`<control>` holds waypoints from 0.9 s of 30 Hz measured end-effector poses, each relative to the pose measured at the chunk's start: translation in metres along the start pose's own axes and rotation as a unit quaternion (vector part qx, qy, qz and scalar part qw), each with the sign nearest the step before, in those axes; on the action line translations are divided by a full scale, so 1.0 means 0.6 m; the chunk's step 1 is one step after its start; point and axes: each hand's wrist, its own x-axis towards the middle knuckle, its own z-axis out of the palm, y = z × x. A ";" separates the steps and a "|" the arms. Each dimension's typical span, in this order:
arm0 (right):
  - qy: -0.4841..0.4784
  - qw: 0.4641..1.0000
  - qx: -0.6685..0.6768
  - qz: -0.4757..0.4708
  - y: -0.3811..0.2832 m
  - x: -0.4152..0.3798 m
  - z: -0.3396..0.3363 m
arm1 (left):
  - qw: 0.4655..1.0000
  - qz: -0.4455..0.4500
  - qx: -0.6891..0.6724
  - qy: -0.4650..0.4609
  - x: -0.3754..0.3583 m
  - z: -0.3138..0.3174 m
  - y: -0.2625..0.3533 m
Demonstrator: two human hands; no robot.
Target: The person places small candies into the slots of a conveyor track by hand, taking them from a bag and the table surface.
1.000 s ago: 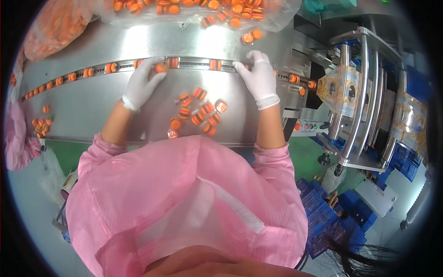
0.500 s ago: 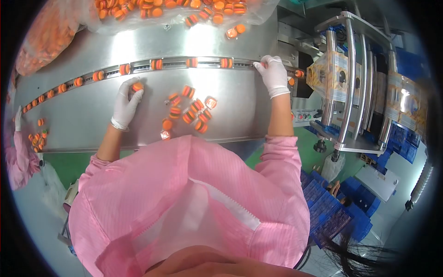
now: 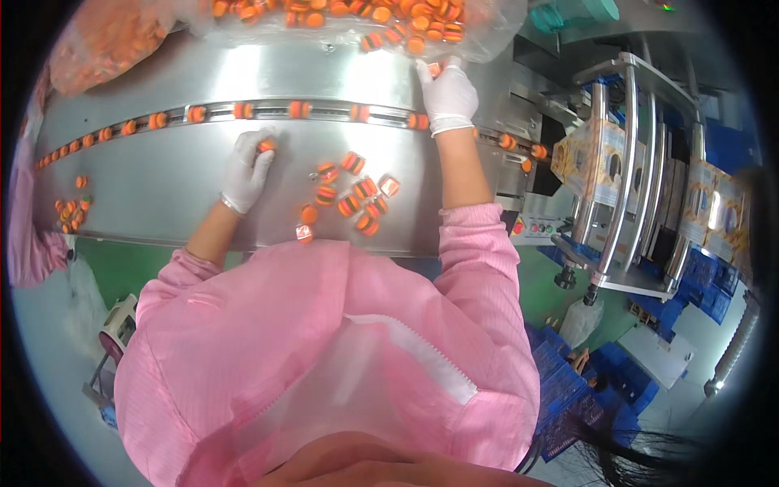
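Note:
My left hand point(image 3: 245, 172), in a white glove, rests over the steel table just below the conveyor channel. Its thumb and fingers close round an orange burger-shaped candy point(image 3: 266, 145). My right hand point(image 3: 451, 97), also gloved, reaches past the channel to the edge of the clear bag. Between its thumb and fingers sits a candy in a shiny wrapper point(image 3: 435, 70), partly hidden by the glove. Single candies stand spaced along the conveyor channel point(image 3: 329, 112). A loose pile of candies point(image 3: 349, 203), some wrapped, lies between my hands, nearer my body.
A clear plastic bag point(image 3: 495, 32) spills many candies at the back, with another full bag point(image 3: 109, 49) at far left. At right stands a wrapping machine with printed film point(image 3: 592, 158). A co-worker's pink sleeve point(image 3: 36, 243) shows at left, near another small candy pile point(image 3: 71, 213).
My right hand has left the channel's right end and moved up and left to a wrapped candy by the bag. My left hand keeps its candy. The view has shifted slightly.

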 end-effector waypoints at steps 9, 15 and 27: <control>0.093 0.967 0.237 -0.031 0.055 -0.078 0.013 | 0.999 -0.006 0.006 0.035 0.000 0.004 -0.001; 0.106 0.897 0.425 -0.054 0.093 -0.194 0.076 | 0.999 -0.039 -0.012 0.024 -0.005 0.003 0.001; 0.171 0.824 0.533 -0.087 0.107 -0.210 0.118 | 0.990 -0.109 -0.064 0.061 -0.017 0.018 -0.023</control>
